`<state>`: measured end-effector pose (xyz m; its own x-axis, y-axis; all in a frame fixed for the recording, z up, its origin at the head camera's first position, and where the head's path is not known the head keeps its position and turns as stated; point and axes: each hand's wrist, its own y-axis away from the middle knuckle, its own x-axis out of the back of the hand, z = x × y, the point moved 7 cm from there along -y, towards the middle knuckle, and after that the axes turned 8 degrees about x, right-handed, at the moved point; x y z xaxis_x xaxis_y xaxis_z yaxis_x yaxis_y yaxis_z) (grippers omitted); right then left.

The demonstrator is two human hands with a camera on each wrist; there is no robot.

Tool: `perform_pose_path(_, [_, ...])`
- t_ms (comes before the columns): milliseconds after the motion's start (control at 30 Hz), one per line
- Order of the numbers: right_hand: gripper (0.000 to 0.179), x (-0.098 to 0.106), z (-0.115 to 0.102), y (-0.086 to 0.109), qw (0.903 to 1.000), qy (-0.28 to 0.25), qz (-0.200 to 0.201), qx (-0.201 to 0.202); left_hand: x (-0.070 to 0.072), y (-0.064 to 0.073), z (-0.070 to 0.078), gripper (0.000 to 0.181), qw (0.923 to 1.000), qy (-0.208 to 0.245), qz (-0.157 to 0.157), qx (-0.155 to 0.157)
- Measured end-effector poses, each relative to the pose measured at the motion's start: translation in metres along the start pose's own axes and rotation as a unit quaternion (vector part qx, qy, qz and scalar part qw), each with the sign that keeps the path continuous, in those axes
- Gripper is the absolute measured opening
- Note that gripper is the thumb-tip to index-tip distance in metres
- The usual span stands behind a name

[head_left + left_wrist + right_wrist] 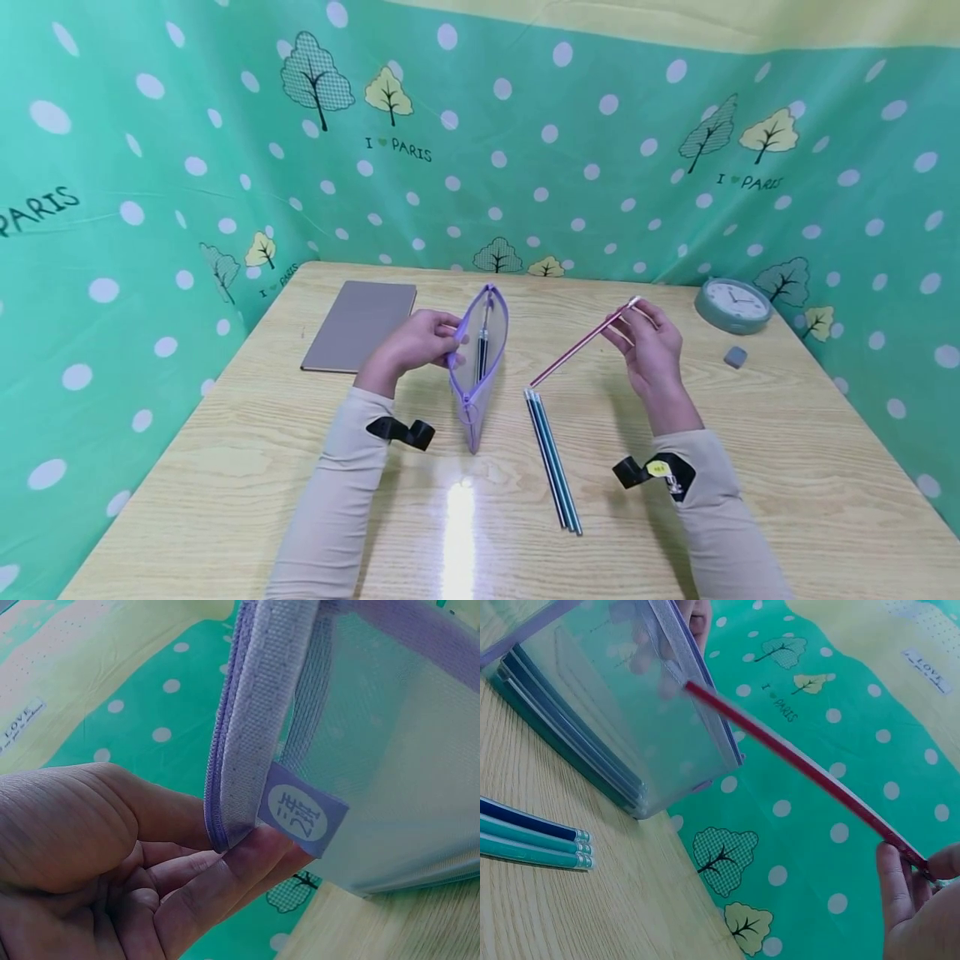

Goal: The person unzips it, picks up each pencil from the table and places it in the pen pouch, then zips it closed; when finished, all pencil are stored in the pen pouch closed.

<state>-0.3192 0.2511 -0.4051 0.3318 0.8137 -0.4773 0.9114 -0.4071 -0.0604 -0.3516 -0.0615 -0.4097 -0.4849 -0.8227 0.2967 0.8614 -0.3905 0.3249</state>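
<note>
My left hand [426, 340] pinches the zipped rim of a see-through mesh pencil pouch [405, 750] with purple edging, its mouth spread apart. Several dark and green pencils [570, 727] lie inside it along the bottom. Between thumb and fingers, my right hand [654, 346] holds a red pencil [802, 765] near its end, slanting down to the left towards the pouch. On the table, three pencils [553, 462], one dark blue and two green, lie side by side between the hands. A purple label [304, 810] shows by the left fingertips.
A grey notebook [360, 325] lies at the back left of the wooden table [247, 467]. At the back right are a round teal clock [733, 305] and a small grey-blue eraser-like block [736, 357]. A green dotted curtain [525, 167] hangs behind.
</note>
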Motion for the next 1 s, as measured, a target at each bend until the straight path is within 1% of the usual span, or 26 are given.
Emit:
perform_pose_path(100, [0.018,-0.005,-0.004,0.002,0.9991,-0.022,0.010,0.035,0.000,0.000,0.000,0.047,1.0000,-0.002,0.000,-0.004])
perform_pose_path(167, [0.016,-0.008,-0.008,0.006,0.9977,-0.025,0.017,0.060,0.001,0.000,0.001,0.046,1.0000,-0.002,0.001,-0.006])
perform_pose_path(333, [0.015,-0.023,-0.015,0.019,0.9920,-0.006,0.013,0.126,0.001,0.000,0.000,0.046,1.0000,-0.001,0.001,-0.006])
perform_pose_path(467, [0.017,-0.038,-0.015,0.031,0.9865,0.011,0.002,0.164,0.002,0.000,0.000,0.046,1.0000,-0.003,0.002,-0.007])
perform_pose_path(600, [0.021,-0.056,-0.011,0.044,0.9815,0.023,-0.019,0.189,0.002,0.000,0.000,0.046,1.0000,-0.004,0.005,-0.007])
perform_pose_path(700, [0.023,-0.066,-0.009,0.051,0.9782,0.021,-0.037,0.203,0.001,0.000,0.000,0.046,0.9999,-0.006,0.005,-0.009])
perform_pose_path(767, [0.023,-0.069,-0.010,0.054,0.9762,0.015,-0.036,0.213,0.001,0.000,0.000,0.046,0.9999,-0.008,0.005,-0.010])
perform_pose_path(900, [0.022,-0.067,-0.014,0.056,0.9721,0.000,-0.022,0.233,0.001,0.001,0.000,0.046,0.9999,-0.009,0.004,-0.009])
perform_pose_path(1000, [0.023,-0.068,-0.013,0.057,0.9715,0.001,-0.031,0.235,0.000,0.001,0.001,0.046,0.9999,-0.010,0.002,-0.009])
